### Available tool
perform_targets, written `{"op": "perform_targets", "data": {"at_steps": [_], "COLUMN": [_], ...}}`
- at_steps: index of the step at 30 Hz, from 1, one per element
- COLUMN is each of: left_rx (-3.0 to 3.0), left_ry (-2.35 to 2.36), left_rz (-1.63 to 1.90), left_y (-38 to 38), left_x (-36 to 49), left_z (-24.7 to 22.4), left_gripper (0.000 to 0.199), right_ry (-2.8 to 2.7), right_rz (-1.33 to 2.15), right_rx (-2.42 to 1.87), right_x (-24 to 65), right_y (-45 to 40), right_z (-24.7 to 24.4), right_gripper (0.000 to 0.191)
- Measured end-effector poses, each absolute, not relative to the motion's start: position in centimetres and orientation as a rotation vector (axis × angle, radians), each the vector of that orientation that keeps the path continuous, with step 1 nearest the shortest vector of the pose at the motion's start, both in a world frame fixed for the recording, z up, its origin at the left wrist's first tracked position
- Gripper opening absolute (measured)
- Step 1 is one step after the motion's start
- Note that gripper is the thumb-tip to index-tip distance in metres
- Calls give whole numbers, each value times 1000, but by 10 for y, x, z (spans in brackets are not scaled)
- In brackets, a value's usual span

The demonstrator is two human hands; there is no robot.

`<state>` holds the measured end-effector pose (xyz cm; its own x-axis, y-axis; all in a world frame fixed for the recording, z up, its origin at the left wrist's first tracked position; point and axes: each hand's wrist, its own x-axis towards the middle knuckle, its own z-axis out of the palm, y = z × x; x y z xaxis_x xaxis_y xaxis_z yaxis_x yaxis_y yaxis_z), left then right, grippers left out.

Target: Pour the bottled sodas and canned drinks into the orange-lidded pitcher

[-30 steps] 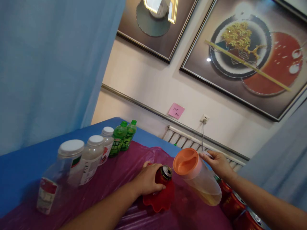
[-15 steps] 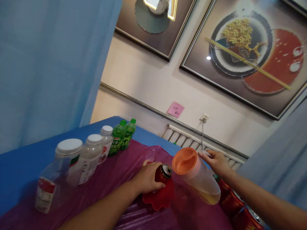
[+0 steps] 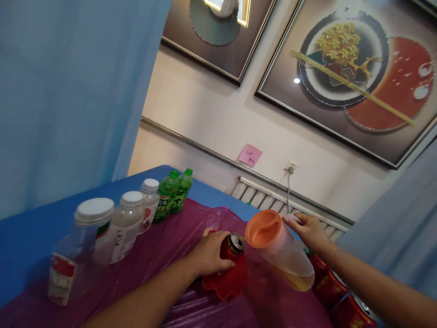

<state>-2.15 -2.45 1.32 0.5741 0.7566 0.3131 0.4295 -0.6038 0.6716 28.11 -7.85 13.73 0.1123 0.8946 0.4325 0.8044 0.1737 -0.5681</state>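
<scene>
My left hand point(image 3: 211, 253) is wrapped round a red drink can point(image 3: 235, 246) with an opened top. The can stands over a red wavy-edged dish point(image 3: 223, 284); its base is hidden by my fingers. My right hand point(image 3: 309, 232) is closed on the handle of a clear plastic pitcher point(image 3: 285, 262). This pitcher is tilted, its orange lid point(image 3: 264, 229) leaning toward the can, with yellowish liquid low in its far end. The lid and the can are close together; I see no stream of liquid between them.
Clear jars with white lids point(image 3: 94, 212) and green bottles point(image 3: 167, 196) line the left side of the purple plastic sheet point(image 3: 170, 269). Several red cans point(image 3: 329, 287) stand at the right under my forearm. A blue curtain point(image 3: 68, 91) hangs left; a radiator point(image 3: 252, 196) is behind.
Both hands, the can and the pitcher stay almost where they were. The view has shifted very slightly.
</scene>
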Motion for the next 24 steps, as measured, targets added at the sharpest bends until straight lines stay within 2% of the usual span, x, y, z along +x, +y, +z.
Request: {"op": "perform_targets", "data": {"at_steps": [24], "left_rx": [2264], "left_ry": [933], "left_rz": [805], "left_y": [-27], "left_x": [-21], "left_z": [15], "left_gripper": [62], "right_ry": [-1681], "right_rz": [188], "right_rx": [-1656], "right_x": [276], "right_y": [-81], "right_z": [139], "right_gripper": [62]}}
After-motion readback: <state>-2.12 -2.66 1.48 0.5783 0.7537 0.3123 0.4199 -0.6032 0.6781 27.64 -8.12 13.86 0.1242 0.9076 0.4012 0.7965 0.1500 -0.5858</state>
